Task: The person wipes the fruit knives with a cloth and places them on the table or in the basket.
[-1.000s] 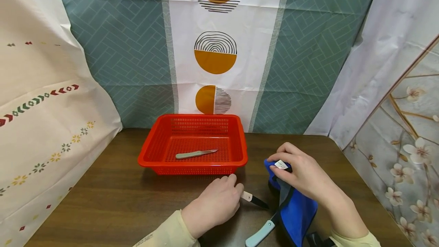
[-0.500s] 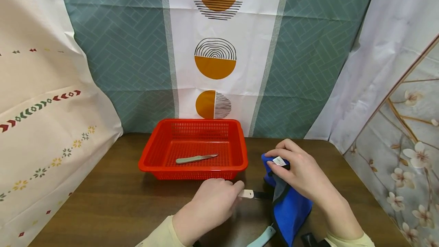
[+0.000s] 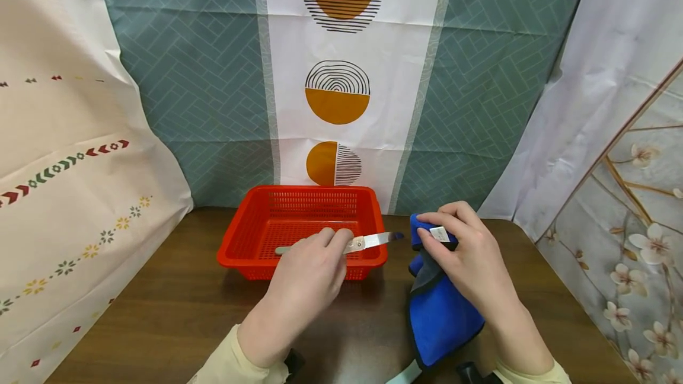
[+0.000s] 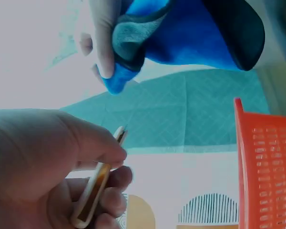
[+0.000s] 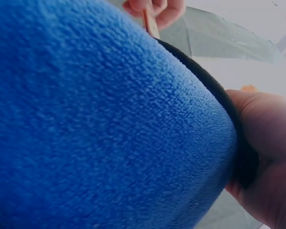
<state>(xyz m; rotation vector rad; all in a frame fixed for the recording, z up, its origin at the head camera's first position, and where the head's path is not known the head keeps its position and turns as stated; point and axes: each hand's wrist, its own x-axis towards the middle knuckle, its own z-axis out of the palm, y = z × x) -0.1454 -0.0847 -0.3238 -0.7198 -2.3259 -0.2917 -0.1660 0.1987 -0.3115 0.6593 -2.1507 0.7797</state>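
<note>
My left hand (image 3: 303,292) grips a small folding knife (image 3: 358,244) by its cream handle, in front of the red basket. The blade points right, its tip close to the cloth. My right hand (image 3: 472,256) pinches the top of a blue and grey cloth (image 3: 445,322) with dark edging and a white tag (image 3: 440,234). The cloth hangs down toward the table. In the left wrist view, my thumb and fingers hold the knife handle (image 4: 93,195). The cloth (image 5: 109,119) fills most of the right wrist view.
The red plastic basket (image 3: 229,259) stands at the table's back. Inside lies another knife, its grey-green handle (image 3: 282,250) showing beside my left hand. A pale blue handle (image 3: 405,373) lies at the front, partly hidden by the cloth. Fabric hangs behind the brown table (image 3: 160,289).
My left hand has lifted the knife from low by the cloth up in front of the basket. My right hand has raised the cloth slightly, and the knife blade is now clear of it.
</note>
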